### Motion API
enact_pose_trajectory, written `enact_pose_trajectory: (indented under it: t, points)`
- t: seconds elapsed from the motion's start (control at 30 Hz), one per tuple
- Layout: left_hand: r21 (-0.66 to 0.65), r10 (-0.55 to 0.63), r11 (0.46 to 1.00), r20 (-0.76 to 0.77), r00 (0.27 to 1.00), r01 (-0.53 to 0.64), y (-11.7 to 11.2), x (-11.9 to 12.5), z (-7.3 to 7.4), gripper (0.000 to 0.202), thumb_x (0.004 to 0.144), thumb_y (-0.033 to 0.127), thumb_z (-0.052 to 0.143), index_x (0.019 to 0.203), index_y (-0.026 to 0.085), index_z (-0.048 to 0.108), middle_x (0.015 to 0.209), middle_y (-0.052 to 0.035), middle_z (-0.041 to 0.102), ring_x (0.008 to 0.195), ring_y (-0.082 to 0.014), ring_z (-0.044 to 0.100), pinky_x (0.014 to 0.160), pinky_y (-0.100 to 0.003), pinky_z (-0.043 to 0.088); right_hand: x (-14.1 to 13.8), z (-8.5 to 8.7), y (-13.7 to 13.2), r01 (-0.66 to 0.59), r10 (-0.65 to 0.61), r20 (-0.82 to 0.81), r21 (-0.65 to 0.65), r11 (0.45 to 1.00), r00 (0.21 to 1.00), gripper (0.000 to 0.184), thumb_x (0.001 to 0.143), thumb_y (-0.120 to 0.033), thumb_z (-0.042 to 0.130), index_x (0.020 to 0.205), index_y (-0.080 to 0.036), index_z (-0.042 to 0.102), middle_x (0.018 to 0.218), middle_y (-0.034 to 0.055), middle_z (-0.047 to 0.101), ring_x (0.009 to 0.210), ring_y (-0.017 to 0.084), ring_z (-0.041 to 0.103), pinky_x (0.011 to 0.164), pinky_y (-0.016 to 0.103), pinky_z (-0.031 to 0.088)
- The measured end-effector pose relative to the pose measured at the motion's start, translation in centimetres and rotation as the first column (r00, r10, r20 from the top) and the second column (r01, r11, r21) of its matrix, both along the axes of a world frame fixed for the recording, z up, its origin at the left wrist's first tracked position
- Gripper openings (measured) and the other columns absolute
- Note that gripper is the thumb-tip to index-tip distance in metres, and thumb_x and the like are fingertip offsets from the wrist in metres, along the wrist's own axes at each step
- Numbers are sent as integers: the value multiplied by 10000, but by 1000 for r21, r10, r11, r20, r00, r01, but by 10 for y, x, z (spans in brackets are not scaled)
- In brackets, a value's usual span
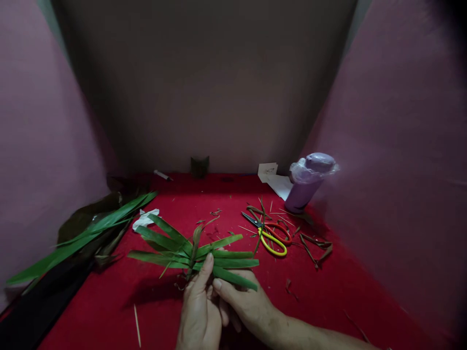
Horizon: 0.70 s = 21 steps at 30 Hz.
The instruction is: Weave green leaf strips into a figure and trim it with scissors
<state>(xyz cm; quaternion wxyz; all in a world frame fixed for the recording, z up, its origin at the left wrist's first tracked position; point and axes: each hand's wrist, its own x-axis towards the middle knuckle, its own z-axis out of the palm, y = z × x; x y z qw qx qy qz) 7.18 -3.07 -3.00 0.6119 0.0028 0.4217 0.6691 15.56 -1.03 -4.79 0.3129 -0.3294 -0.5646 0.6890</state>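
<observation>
A bundle of woven green leaf strips (178, 248), with ends fanning out to both sides and a dried brownish strip standing up at its middle, is held over the red cloth. My left hand (200, 301) grips it from below, its thumb pressed on the strips near the centre. My right hand (244, 301) is closed on the lower right strips, thumb on top. The fingers of both hands meet beneath the leaves and are partly hidden. Scissors (268, 236) with one red and one yellow handle lie beyond my right hand, blades slightly apart.
Long green leaves (91, 233) and dark material lie along the left wall. White crumpled tissue (146, 219) is beside them. A toothpick (137, 325) lies at the front left. Dried scraps (317, 248) and several sticks surround the scissors. A purple tumbler (304, 192) and papers (279, 185) stand back right.
</observation>
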Motion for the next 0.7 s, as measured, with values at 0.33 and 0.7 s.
enact_pose_trajectory:
  t: [0.33,0.7]
  points:
    - [15,-23,1000,-15,1000,24,-2,-1,-1,151,700,274,670,720,130,629,619,-46,683,591,-191,667,407,-207,500,1,-4,1,-23,24,10,-59,998,1000,260,793,-333,452,630,-146,530,385,-55,466,245,43,329,242,131,244]
    - [55,-21,998,-24,999,22,-1,0,2,131,716,256,653,738,127,644,607,-34,682,589,-187,671,414,-205,508,0,4,-1,-27,26,-9,-94,995,1000,155,728,-252,446,662,-150,541,369,-63,465,238,49,327,231,126,243]
